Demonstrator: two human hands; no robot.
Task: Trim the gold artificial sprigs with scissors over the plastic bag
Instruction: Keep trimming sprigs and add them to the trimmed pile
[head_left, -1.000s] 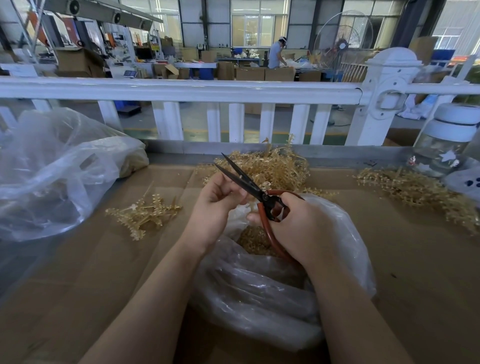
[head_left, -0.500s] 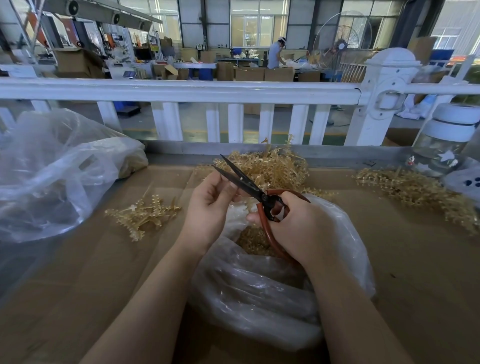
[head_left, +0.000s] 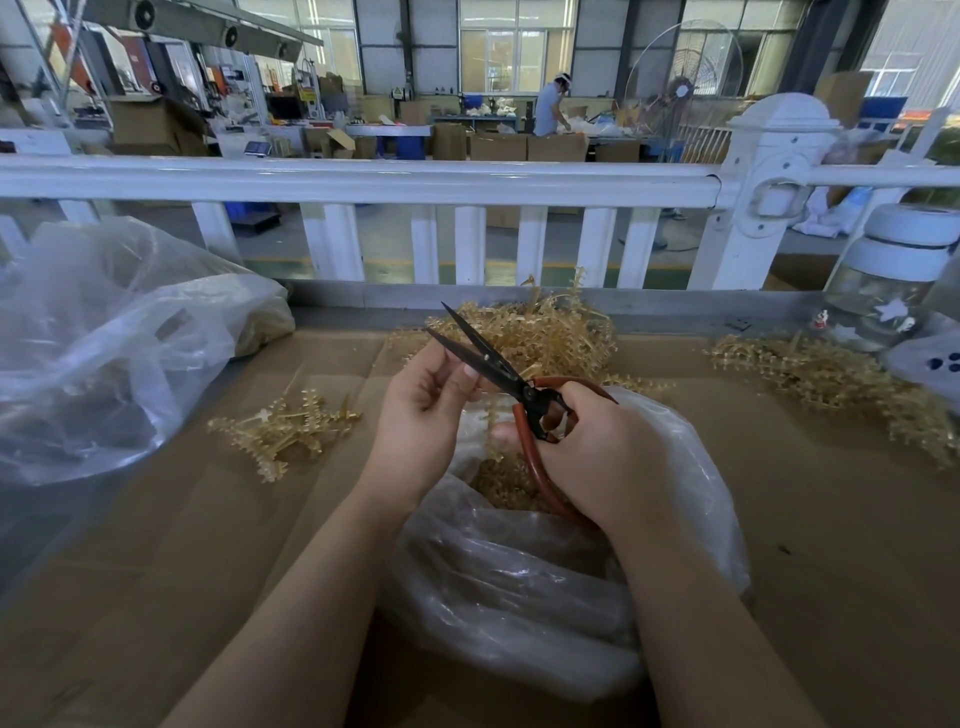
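Gold clippings lie in the plastic bag (head_left: 519, 597); above it the right hand (head_left: 597, 457) grips open scissors (head_left: 498, 369), the left hand (head_left: 421, 410) pinches something unseen, probably a sprig. Next: close blades.

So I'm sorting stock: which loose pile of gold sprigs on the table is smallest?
The small pile left of the left hand, nearest the big clear bag. The piles behind the scissors and at right are bulkier.
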